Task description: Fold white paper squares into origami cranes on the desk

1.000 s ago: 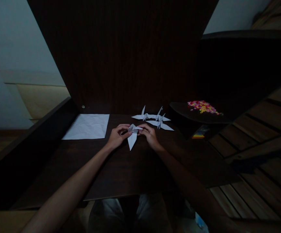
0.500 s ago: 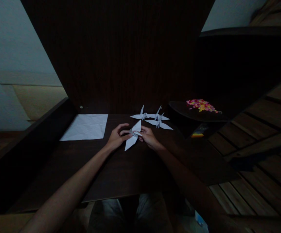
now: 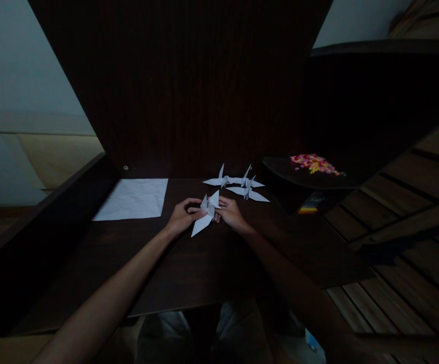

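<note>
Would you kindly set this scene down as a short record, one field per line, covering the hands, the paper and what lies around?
Left hand: holding the folded paper bird, thumb on it
Right hand: fingers on the same bird's opposite side
Other birds: three, white, on the dark desk, near the back panel
Paper sheet: white, lying flat, left of the hands
Colourful pieces: spread on the shelf at right
Lighting: dim
</note>
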The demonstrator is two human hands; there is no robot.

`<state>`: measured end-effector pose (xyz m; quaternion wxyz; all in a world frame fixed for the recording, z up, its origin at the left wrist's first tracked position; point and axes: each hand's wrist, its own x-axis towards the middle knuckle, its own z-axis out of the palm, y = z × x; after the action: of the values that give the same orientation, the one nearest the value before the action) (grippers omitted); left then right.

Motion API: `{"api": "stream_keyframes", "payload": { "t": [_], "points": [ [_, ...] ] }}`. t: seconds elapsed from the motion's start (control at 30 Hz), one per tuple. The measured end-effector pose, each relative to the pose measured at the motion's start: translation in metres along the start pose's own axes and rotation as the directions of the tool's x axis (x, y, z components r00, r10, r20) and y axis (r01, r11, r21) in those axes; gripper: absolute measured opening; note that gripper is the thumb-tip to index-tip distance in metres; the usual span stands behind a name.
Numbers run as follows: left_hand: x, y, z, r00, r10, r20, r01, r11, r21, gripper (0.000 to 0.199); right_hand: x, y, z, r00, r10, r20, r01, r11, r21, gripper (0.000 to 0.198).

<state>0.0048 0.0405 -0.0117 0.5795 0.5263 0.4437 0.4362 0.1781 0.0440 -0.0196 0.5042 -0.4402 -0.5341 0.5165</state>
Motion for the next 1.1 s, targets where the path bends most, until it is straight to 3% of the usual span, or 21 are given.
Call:
{"api": "stream_keyframes", "payload": {
  "t": [0.2, 0.33, 0.53, 0.7, 0.87, 1.1],
  "points": [
    [0.000, 0.000, 0.000, 0.999, 0.038, -0.005, -0.038, 0.999, -0.023, 0.053, -0.003, -0.006, 0.000, 0.999, -0.014, -0.045, 0.015, 1.000, 0.018, 0.036],
    [0.000, 0.001, 0.000, 1.000, -0.001, -0.005, 0.001, 0.999, -0.039, 0.051, -0.004, -0.008, 0.001, 0.993, -0.069, -0.100, 0.068, 0.998, -0.011, 0.039],
    [0.001, -0.001, 0.001, 0.999, 0.037, 0.016, -0.037, 0.999, -0.014, 0.047, -0.005, -0.009, 0.000, 0.991, -0.084, -0.100, 0.082, 0.996, -0.025, 0.038],
    [0.000, 0.000, 0.003, 0.999, -0.001, -0.043, 0.000, 1.000, -0.027, 0.056, -0.004, -0.010, -0.002, 0.989, -0.092, -0.115, 0.091, 0.996, -0.016, 0.042],
    [-0.002, 0.003, 0.002, 0.996, -0.060, 0.059, 0.063, 0.997, -0.044, 0.062, -0.005, -0.012, -0.002, 0.993, -0.040, -0.110, 0.038, 0.999, -0.014, 0.047],
    [-0.005, 0.006, 0.001, 0.994, 0.010, 0.109, -0.005, 0.999, -0.049, 0.057, -0.005, -0.013, -0.002, 0.995, -0.049, -0.085, 0.050, 0.999, 0.009, 0.046]
  ]
}}
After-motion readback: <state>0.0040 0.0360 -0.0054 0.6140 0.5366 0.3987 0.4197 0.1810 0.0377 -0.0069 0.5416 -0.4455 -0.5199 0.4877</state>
